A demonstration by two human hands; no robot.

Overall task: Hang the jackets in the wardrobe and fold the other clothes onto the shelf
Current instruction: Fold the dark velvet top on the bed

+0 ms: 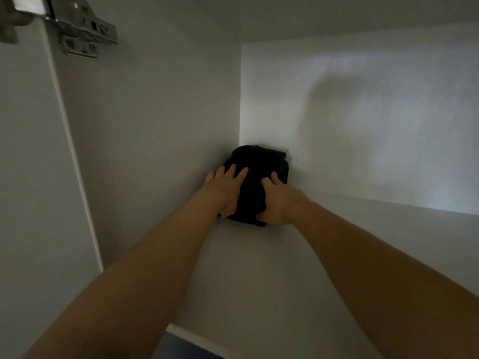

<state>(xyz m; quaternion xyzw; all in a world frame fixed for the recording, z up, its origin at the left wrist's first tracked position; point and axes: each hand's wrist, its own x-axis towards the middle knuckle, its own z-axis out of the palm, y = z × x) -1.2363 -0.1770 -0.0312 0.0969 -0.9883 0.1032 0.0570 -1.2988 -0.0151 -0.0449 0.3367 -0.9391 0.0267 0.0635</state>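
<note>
Fingers (234,170) of the left hand (223,193) are laid nearly straight and slightly spread over the top of a folded dark garment (259,161), pressed flat on its left part, with the thumb brought down at the near edge. The right hand (278,200) is clenched on the garment's right side: its fingers are curled into the cloth and the thumb is tucked at the near lower corner. The garment is set on the white shelf (259,268), deep in the back left corner, against the side wall (155,125) and close to the back wall (363,125). Its long axis is run from front to back, the far end pointed at the corner. A metal hinge (85,32) is seen at upper left.
</note>
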